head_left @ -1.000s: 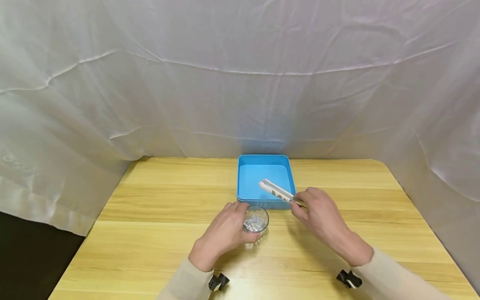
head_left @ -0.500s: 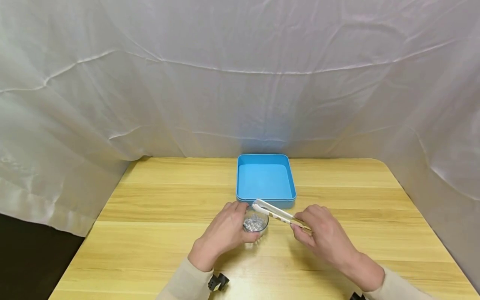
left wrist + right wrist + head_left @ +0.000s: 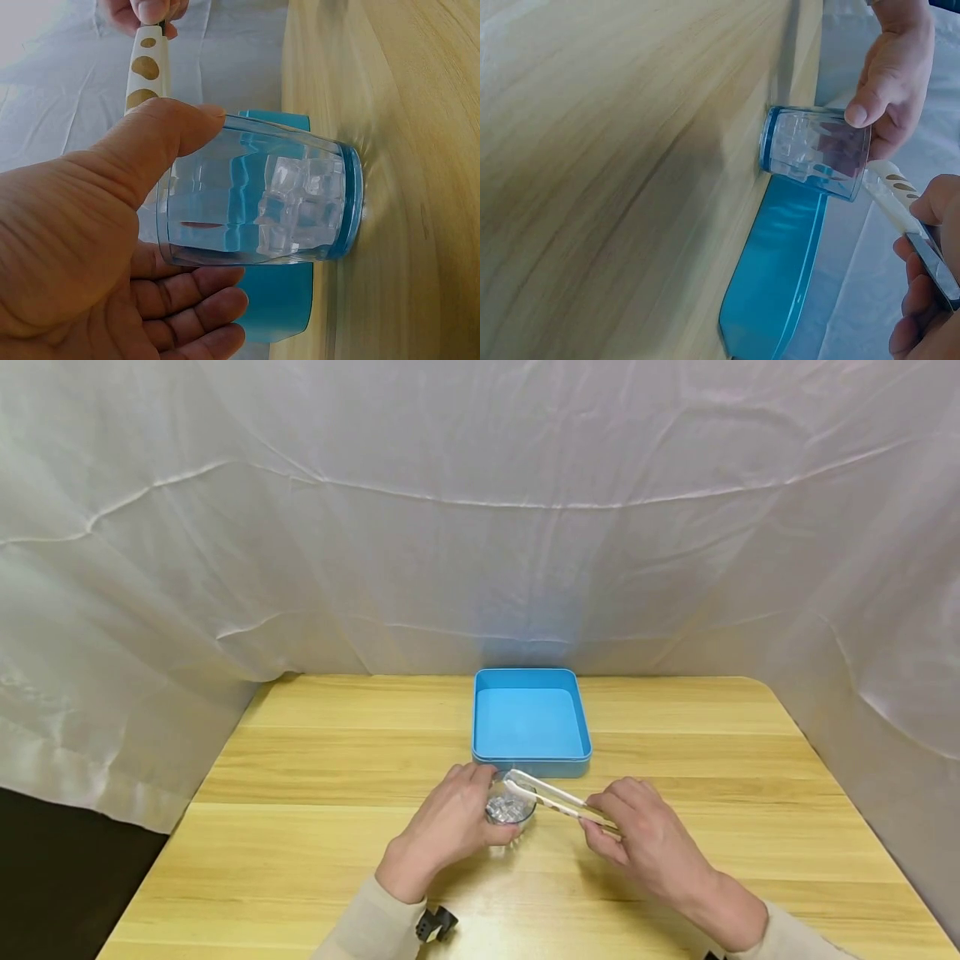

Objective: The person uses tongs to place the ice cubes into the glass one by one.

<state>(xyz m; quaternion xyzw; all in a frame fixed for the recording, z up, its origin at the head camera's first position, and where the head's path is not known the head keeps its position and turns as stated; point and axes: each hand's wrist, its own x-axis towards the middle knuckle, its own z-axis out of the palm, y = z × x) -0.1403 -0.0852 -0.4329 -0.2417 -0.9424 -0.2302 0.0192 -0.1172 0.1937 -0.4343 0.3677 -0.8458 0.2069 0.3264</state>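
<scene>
My left hand [image 3: 446, 831] holds a clear drinking glass [image 3: 214, 180] between thumb and fingers near its rim. The glass stands upright on the table, with several clear ice-like cubes [image 3: 300, 199] in its lower part. My right hand [image 3: 652, 839] grips a pair of tongs [image 3: 553, 790] with gold handles and white, brown-spotted ends. Their tips are at the mouth of the glass, with the two arms slightly apart. No cube shows between the tips. Just behind the glass sits a shallow blue box [image 3: 532, 768], its inside bare in the head view.
The wooden table [image 3: 315, 852] spreads out on both sides of the hands. A pale curtain [image 3: 420, 543] hangs behind the table and at its sides. A dark area [image 3: 60, 860] lies beyond the left edge.
The tongs have moved from above the blue box back to the glass, toward me and slightly left. Their arms have spread a little. My left hand and the glass have stayed put.
</scene>
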